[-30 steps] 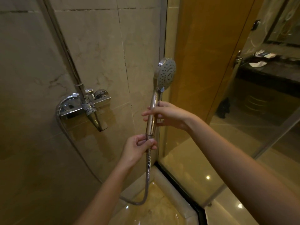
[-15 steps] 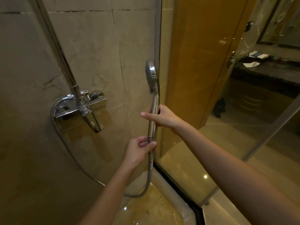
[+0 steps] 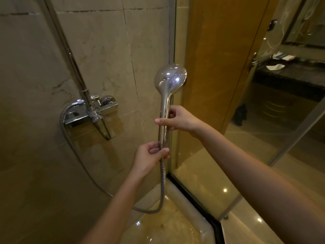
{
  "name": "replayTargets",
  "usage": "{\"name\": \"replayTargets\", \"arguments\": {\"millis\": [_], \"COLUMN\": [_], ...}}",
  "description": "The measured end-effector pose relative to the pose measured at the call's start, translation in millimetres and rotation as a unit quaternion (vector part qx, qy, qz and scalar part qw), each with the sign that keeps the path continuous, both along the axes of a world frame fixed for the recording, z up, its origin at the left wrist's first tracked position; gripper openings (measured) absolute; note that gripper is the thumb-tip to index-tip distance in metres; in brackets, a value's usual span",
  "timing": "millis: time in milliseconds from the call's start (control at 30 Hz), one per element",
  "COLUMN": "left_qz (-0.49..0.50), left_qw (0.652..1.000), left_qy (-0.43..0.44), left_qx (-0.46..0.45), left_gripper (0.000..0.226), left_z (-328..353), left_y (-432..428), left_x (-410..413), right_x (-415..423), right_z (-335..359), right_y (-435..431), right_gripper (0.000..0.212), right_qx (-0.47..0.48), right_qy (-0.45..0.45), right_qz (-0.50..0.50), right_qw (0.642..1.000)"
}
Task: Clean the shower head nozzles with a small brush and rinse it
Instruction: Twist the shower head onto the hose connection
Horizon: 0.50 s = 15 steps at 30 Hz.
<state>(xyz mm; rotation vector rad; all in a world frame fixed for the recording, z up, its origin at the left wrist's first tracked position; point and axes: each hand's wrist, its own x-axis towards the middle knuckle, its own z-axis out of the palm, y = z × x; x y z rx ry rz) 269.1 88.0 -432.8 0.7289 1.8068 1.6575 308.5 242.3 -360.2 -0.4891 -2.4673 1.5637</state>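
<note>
shower head (image 3: 169, 80) sits above the right hand (image 3: 177, 118) fingers pinching mid-handle, left hand (image 3: 149, 155) fingers curled round the handle base just below; slick chrome could twist out of that light pinch if the hose (image 3: 162, 182) tugs.

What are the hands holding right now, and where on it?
The shower head: the right hand grips mid-handle, the left hand its bottom end at the hose.

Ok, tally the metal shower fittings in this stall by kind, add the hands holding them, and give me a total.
round chrome handheld shower head: 1
ribbed flexible metal hose: 1
chrome wall-mounted mixer tap: 1
thin metal riser pipe: 1
bare hands: 2, left hand and right hand
Total: 6
</note>
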Motion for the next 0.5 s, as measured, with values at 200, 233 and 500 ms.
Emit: {"name": "replayTargets", "arguments": {"millis": [200,233,500], "left_qz": [0.014,0.014,0.030], "left_qw": [1.000,1.000,1.000], "left_qy": [0.010,0.010,0.006], "left_qx": [-0.001,-0.005,-0.003], "left_gripper": [0.014,0.014,0.010], "left_z": [0.7,-0.7,-5.2], "left_y": [-2.2,-3.4,-1.3], "left_x": [-5.0,-5.6,-4.6], "right_x": [3.6,7.3,13.6], "right_z": [5.4,8.4,3.4], "right_y": [0.2,5.4,10.1], "right_gripper": [0.036,0.036,0.032], "right_qx": [-0.090,-0.160,-0.107], "right_qy": [-0.036,-0.052,-0.016], "right_qz": [0.045,0.088,0.083], "right_qw": [0.994,0.982,0.991]}}
